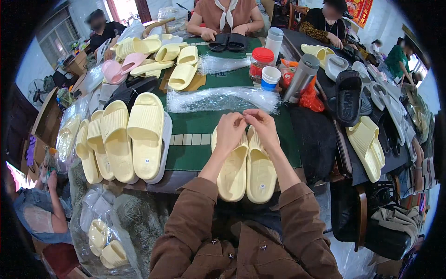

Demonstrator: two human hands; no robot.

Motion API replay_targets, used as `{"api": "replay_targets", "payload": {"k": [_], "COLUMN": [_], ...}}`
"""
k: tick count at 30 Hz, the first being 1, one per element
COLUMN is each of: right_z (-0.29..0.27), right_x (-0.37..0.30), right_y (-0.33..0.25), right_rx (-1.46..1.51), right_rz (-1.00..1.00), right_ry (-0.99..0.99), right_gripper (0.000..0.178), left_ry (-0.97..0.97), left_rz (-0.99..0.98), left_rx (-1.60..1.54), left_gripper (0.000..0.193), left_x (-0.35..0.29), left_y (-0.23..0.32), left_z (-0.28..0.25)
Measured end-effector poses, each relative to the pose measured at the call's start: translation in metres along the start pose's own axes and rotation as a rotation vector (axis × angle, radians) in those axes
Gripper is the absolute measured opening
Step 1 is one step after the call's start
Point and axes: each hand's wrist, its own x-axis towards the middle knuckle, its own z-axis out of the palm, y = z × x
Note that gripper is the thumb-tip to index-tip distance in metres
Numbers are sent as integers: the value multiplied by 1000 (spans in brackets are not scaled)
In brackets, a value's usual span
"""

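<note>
A pair of pale yellow slide slippers stands before me, the left slipper (pixel 232 179) beside the right slipper (pixel 261 176), toes pointing away. Over their straps, my left hand (pixel 231 131) and my right hand (pixel 263 128) meet with fingertips pinched together. Whatever is between the fingers is too small or hidden to make out. Just beyond my fingers lies a bundle of thin clear plastic strands (pixel 223 99) on the green table mat (pixel 195 160). My hands partly hide the slippers' straps.
Several yellow slippers (pixel 146 137) stand at the left table edge; more (pixel 183 69) lie farther back. A red-lidded jar (pixel 262 60), a paper cup (pixel 270 78) and a steel flask (pixel 302 76) stand beyond my right hand. Opposite, a person (pixel 227 18) handles black slippers (pixel 227 43).
</note>
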Motion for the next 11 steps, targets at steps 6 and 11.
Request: {"api": "replay_targets", "payload": {"k": [6,11], "right_z": [-2,-2], "right_x": [0,1], "right_y": [2,5], "right_rx": [4,75], "right_rz": [26,25], "right_ry": [22,8], "right_gripper": [20,19], "left_ry": [-44,-37], "left_rz": [17,2], "left_rx": [21,12], "left_gripper": [11,11], "left_x": [-1,-1], "left_y": [0,0], "left_z": [-1,-1]}}
